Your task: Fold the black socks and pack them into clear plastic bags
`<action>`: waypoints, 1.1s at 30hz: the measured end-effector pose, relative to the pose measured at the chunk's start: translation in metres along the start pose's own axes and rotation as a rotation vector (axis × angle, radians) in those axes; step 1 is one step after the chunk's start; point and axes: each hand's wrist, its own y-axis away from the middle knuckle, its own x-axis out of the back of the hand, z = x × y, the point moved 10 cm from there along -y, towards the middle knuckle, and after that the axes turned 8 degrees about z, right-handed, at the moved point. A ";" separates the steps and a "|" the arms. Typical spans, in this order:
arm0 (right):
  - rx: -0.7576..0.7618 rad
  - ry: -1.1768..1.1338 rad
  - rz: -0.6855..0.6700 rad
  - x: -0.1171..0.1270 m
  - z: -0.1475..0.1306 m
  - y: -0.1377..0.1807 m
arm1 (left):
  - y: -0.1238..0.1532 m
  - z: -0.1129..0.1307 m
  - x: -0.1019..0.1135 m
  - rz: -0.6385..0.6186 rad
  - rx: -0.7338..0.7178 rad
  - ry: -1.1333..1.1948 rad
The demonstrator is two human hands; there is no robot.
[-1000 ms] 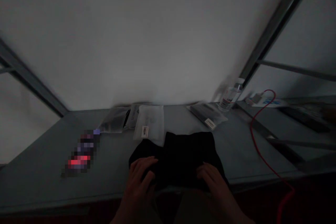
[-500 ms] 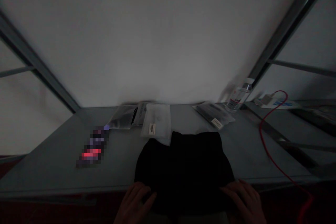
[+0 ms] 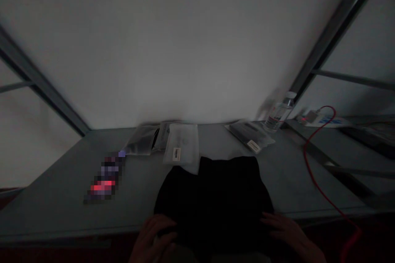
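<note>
A black cloth garment [image 3: 228, 197] lies spread over the front of the table and hangs past its edge; in the dim light I cannot make out its exact kind. At its lower left side, my left hand [image 3: 154, 236] has its fingers and thumb closed on the cloth. Opposite, my right hand [image 3: 288, 230] rests on the right side with fingers stretched out and slightly apart. A translucent zip bag [image 3: 182, 144] with a white label touches the garment's upper left part.
Behind lie more plastic bags [image 3: 143, 139] and a labelled bag [image 3: 249, 135] at right. A water bottle [image 3: 279, 113] leans near the metal frame [image 3: 324, 41]. A red cable [image 3: 317, 185] runs down the right. At left lies a blurred-out, phone-like object [image 3: 105, 178].
The view has shifted slightly. My right hand has moved a little outward and its fingers lie flatter on the cloth. My left hand stays at the left edge, and the garment has hardly moved.
</note>
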 end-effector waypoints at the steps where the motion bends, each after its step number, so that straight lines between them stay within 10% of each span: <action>1: -0.063 -0.028 -0.003 0.001 0.006 -0.005 | -0.005 -0.005 -0.001 -0.021 0.054 0.039; 10: -0.521 0.208 0.186 -0.011 0.045 -0.048 | -0.026 -0.052 -0.034 -0.104 0.372 -0.164; 15: -0.480 0.320 0.269 -0.013 0.045 -0.053 | -0.020 -0.069 -0.036 -0.116 0.549 -0.203; 22: -0.214 0.433 0.329 0.004 0.001 -0.077 | -0.032 -0.048 0.017 0.156 0.447 -0.235; 33: -0.100 0.519 -0.549 -0.100 -0.001 -0.159 | -0.079 -0.109 -0.063 -0.438 0.772 -0.077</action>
